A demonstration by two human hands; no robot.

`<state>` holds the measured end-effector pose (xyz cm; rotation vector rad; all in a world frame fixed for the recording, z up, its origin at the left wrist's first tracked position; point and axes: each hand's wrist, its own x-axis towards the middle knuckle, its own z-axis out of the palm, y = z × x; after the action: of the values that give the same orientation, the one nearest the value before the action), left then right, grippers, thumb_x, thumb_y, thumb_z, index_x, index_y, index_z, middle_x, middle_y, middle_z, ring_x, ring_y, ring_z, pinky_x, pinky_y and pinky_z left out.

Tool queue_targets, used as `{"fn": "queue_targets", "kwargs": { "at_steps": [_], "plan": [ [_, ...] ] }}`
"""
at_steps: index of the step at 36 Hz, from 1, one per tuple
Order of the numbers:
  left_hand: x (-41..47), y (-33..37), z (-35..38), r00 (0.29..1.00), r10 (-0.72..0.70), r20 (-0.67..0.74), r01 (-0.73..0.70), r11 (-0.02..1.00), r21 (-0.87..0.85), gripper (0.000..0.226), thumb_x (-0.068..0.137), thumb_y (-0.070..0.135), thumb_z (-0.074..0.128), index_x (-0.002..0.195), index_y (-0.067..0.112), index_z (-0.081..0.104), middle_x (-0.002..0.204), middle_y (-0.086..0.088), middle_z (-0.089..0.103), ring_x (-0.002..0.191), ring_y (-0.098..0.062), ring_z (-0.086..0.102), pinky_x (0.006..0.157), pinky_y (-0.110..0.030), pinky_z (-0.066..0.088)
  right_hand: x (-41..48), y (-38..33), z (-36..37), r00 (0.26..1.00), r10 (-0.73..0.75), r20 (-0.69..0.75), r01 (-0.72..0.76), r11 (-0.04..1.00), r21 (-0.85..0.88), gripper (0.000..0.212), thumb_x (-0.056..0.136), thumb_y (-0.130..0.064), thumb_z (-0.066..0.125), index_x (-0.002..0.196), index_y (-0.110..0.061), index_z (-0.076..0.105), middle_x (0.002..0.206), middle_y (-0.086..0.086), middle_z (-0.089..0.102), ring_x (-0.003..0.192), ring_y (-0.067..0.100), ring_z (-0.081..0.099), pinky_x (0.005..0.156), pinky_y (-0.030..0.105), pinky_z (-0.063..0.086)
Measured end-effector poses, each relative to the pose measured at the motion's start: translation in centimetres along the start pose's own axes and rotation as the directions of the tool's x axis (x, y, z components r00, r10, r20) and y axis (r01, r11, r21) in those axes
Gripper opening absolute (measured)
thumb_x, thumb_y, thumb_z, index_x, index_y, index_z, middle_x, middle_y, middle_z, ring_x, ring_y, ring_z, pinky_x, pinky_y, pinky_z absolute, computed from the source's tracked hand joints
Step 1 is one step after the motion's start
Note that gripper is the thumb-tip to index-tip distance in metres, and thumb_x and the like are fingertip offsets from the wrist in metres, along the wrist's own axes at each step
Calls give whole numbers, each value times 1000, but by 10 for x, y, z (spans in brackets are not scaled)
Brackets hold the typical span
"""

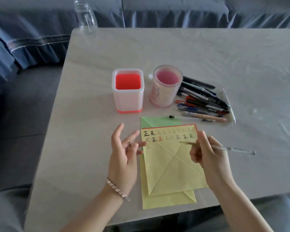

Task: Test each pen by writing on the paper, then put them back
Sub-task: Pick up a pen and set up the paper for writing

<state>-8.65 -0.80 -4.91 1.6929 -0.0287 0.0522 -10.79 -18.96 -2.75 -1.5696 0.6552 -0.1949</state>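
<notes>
grey bench [94, 91] fills most of the view, with a blue sofa [32, 39] round it from 9 to 12 o'clock. yellow paper [171, 166] lies at 6 o'clock on the bench, on top of other sheets. it is creased and has two rows of test marks along its far edge, plus one mark that starts a third row. square holder [128, 99] and round holder [161, 96] stand at 12 o'clock from the paper, and no pens show in either. pile [203, 101] of pens lies just beside the round holder at its 3 o'clock.

right grip [208, 156], at 3 o'clock of the paper, is closed round a clear pen [233, 149]. it pinches low near the tip, and the barrel runs out toward 3 o'clock. left grip [122, 154] hovers at 9 o'clock of the paper with its fingers loosely curled, and seems to pinch a small dark cap [129, 144].

the step looks to be writing this pen's mark. the tip points toward 9 o'clock over the right end of the second row; i cannot tell whether it touches. to do it well:
- carry the tip to the free space in the third row, toward 9 o'clock.
- flatten the loose sheet with the left fingers.
- stroke lightly across the crease.
- keep the cap in hand so it goes back on this same pen.
</notes>
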Motion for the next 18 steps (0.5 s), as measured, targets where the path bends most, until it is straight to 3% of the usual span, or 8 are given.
{"fn": "queue_targets", "kwargs": {
  "at_steps": [3, 5, 9, 14, 18],
  "plan": [
    [0, 24, 1, 977, -189, 94, 202, 965, -167, 26, 83, 11, 55, 106, 17, 44, 88, 3, 72, 74, -13, 69, 46, -23, 52, -8, -10, -1, 998, 2, 68, -10, 992, 124, 35, 93, -29, 45, 69, -5, 49, 47, 3, 51, 40, 10, 42, 39, 15, 34],
    [-1, 35, 2, 952, -259, 160, 287, 940, -186, 13, 81, 6, 59, 94, 5, 54, 80, -2, 73, 67, -16, 70, 44, -23, 51, -12, -15, -2, 991, 11, 137, -47, 964, 262, 34, 86, -35, 46, 69, -6, 50, 49, 6, 53, 42, 13, 45, 40, 19, 37],
    [-7, 44, 3, 937, -276, 215, 314, 935, -167, 7, 80, -3, 60, 86, 2, 61, 75, -8, 73, 66, -19, 70, 48, -20, 50, -19, -23, -4, 966, 71, 249, -175, 889, 423, 40, 81, -43, 41, 64, -8, 53, 49, 9, 52, 43, 16, 46, 41, 23, 39],
    [-15, 52, 9, 928, -239, 286, 300, 934, -194, 15, 69, 12, 64, 83, 6, 65, 76, -8, 72, 68, -17, 69, 51, -19, 49, -24, -25, -9, 978, 106, 178, -171, 897, 409, 54, 95, -35, 35, 49, -16, 57, 42, 8, 47, 38, 17, 41, 38, 22, 35],
    [-17, 53, 13, 921, -240, 307, 307, 932, -193, 18, 65, 15, 64, 80, 5, 65, 74, -8, 72, 64, -13, 67, 50, -17, 46, -26, -28, -13, 982, 101, 160, -157, 909, 386, 48, 96, -31, 34, 58, -7, 51, 43, 9, 47, 38, 17, 41, 37, 22, 35]
  ]
}}
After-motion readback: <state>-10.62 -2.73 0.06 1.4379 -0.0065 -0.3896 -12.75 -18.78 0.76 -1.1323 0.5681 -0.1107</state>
